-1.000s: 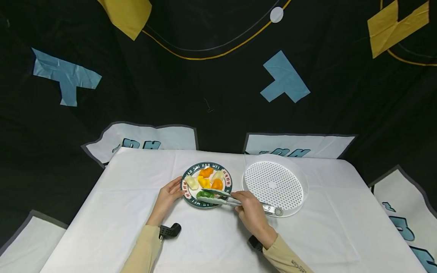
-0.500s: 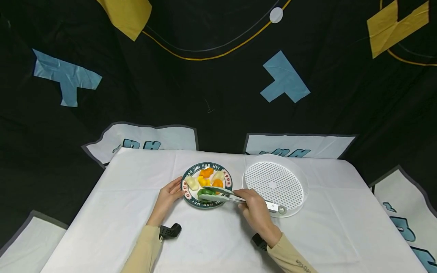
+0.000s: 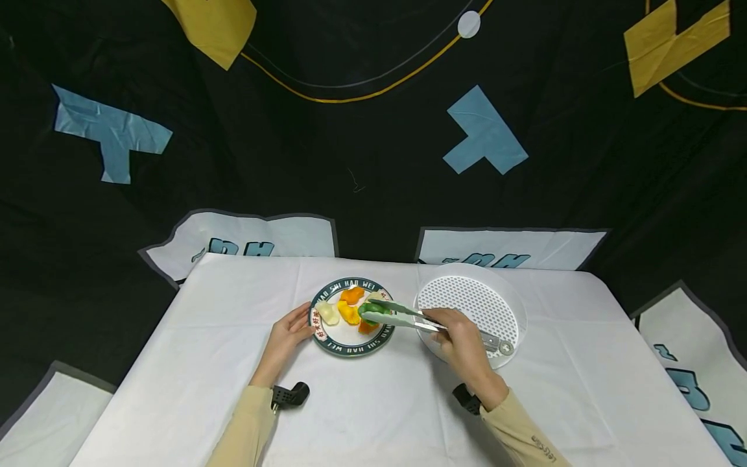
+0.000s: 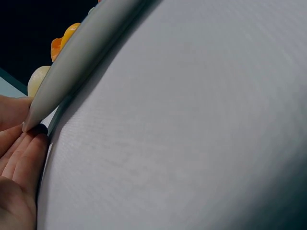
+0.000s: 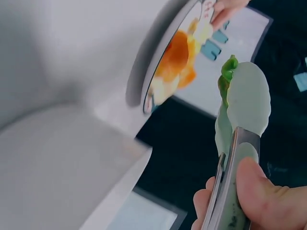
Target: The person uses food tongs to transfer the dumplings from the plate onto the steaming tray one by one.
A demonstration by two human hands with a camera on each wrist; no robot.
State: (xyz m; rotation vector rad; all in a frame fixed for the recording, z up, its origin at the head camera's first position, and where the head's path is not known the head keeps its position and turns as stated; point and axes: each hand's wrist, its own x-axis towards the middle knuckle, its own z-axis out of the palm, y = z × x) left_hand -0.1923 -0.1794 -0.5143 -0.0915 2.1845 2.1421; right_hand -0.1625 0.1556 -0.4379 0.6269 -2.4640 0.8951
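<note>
**Little room between plate and tray**

The plate [image 3: 327, 340] and the perforated white tray [image 3: 513, 305] sit close together at the middle of the white table [image 3: 192, 363], with only a narrow strip of cloth between them. The right hand [image 3: 463, 340] and its tongs [image 3: 403, 316] span that strip, blocking the way across. The left hand [image 3: 286, 337] rests against the plate's left rim, closing that side. A small black object [image 3: 290, 394] lies near the left sleeve. Open cloth stretches along the left side, the right side and the near edge.
</note>
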